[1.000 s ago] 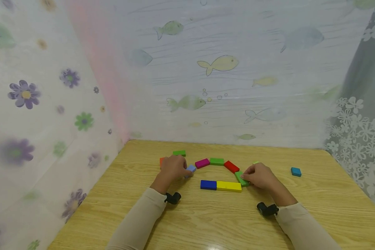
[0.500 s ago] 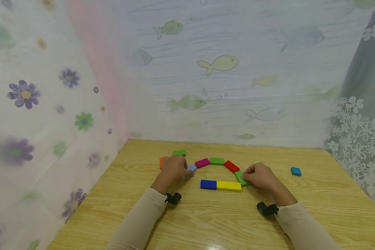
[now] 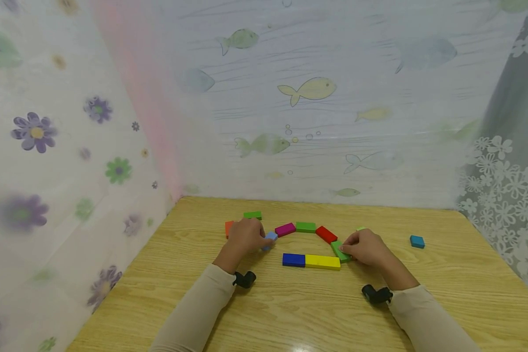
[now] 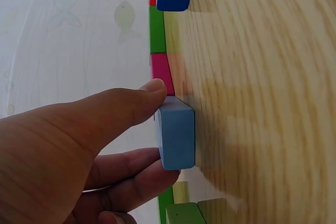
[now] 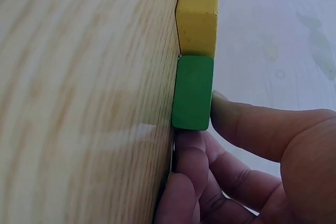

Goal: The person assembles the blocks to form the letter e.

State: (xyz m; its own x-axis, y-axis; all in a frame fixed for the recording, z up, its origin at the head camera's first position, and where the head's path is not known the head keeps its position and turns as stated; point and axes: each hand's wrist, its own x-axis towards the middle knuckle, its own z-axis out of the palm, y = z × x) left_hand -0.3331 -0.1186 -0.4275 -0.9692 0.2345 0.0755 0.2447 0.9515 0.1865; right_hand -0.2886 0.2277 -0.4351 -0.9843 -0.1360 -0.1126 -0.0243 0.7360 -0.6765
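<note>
On the wooden table, my left hand [image 3: 245,238] pinches a light blue block [image 4: 178,139] between thumb and fingers. The block's far end lies right at a magenta block [image 3: 285,230]. From there a curved row runs on through a green block [image 3: 305,227] and a red block [image 3: 326,234]. At the row's right end, my right hand [image 3: 369,248] holds another green block [image 5: 193,93], thumb on top and fingers at its side. That block's near end meets the yellow block [image 3: 322,262], which lies end to end with a dark blue block [image 3: 293,260].
Behind the left hand lie an orange block [image 3: 229,229] and a green block [image 3: 252,215]. A light green block [image 3: 360,229] shows partly behind the right hand. Farther right lies a teal block [image 3: 417,241]. A fish-patterned curtain [image 3: 255,112] hangs along the table's back edge.
My left hand has nudged the light blue block slightly right, toward the magenta block. The right hand and the other blocks stay where they were.
</note>
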